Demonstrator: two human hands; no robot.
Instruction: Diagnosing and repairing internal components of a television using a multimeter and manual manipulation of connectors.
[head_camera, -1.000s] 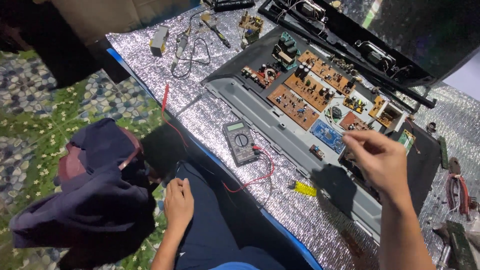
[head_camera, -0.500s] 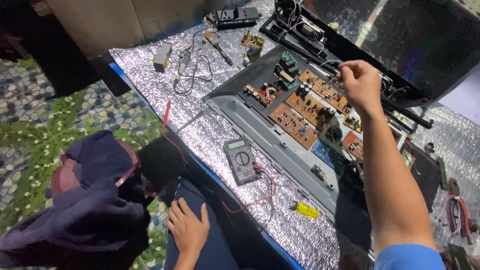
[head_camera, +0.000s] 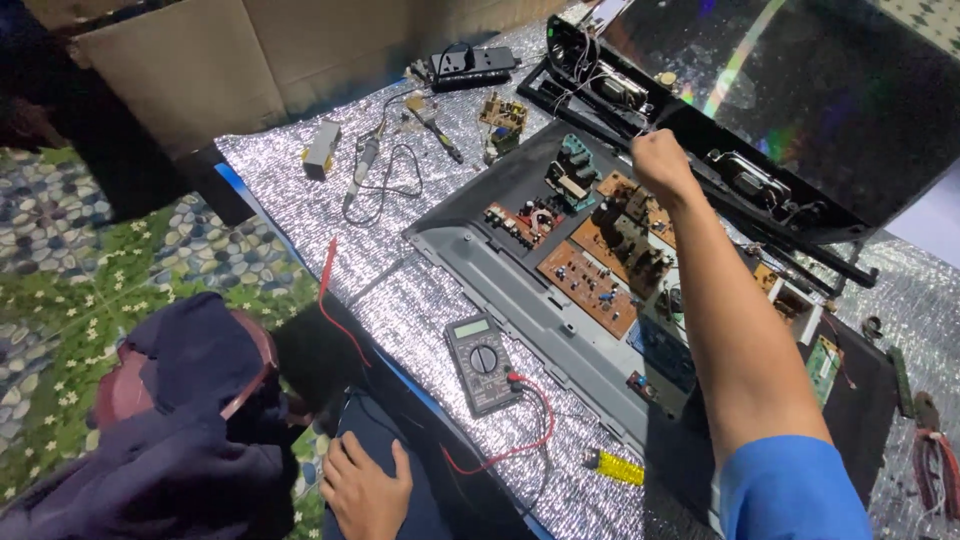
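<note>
My right hand (head_camera: 660, 165) reaches far across an opened grey chassis (head_camera: 520, 300) filled with brown circuit boards (head_camera: 590, 285). Its fingers are curled at the edge of a long black frame (head_camera: 760, 190), beside thin wires; whether they pinch anything is hidden. My left hand (head_camera: 365, 490) rests flat on my dark-trousered leg at the bottom, fingers apart and holding nothing. A grey multimeter (head_camera: 482, 360) lies on the silver foil mat (head_camera: 400, 300) between the hands, its red lead (head_camera: 520, 445) looping beside it.
A small yellow part (head_camera: 615, 467) lies near the mat's front edge. A soldering iron (head_camera: 362, 165), a white box (head_camera: 322, 148), a small loose board (head_camera: 503, 115) and a black power strip (head_camera: 470, 65) sit at the back. A dark screen panel (head_camera: 820, 90) leans at the right. Dark cloth (head_camera: 190, 430) covers a red stool.
My right hand has moved from over the circuit boards farther away, up to the black frame. My left hand has stayed on my leg.
</note>
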